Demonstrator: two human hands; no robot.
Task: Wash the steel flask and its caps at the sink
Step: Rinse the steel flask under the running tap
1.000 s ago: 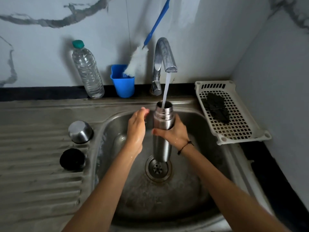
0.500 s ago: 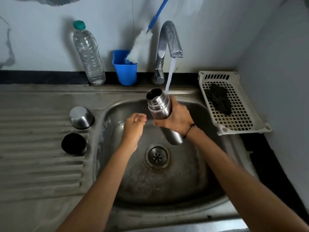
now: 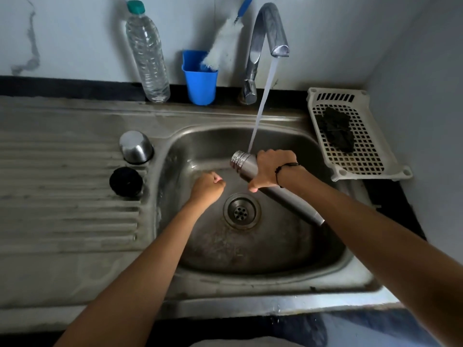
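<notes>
Two caps wait on the draining board at the left of the sink: the steel cap [image 3: 136, 147] upturned nearer the back edge, the black cap [image 3: 126, 182] just in front of it, both apart from my hands and, I judge, not yet washed. Moving right, my left hand [image 3: 207, 187] hangs over the basin with its fingers curled in on themselves, holding nothing and touching nothing. Beside it, my right hand [image 3: 270, 169] is wrapped round the neck end of the steel flask [image 3: 288, 196], which lies tilted nearly flat above the drain [image 3: 241, 211], mouth toward the left, base toward the sink's right wall. The tap [image 3: 269, 33] is running and the stream lands at the flask's shoulder, right by my knuckles.

I take this to be the rinse-and-empty step: the mouth is tipped low enough to pour out, though I cannot see water leaving it. Next I would need the bottle brush [image 3: 223, 46] standing in the blue cup [image 3: 200, 81] at the back edge, so my free left hand must reach past the stream. A plastic bottle [image 3: 147, 53] stands left of that cup; a white basket [image 3: 350, 136] holding a dark cloth [image 3: 335, 128] sits at the right edge. The tap spout crowds the reach.
</notes>
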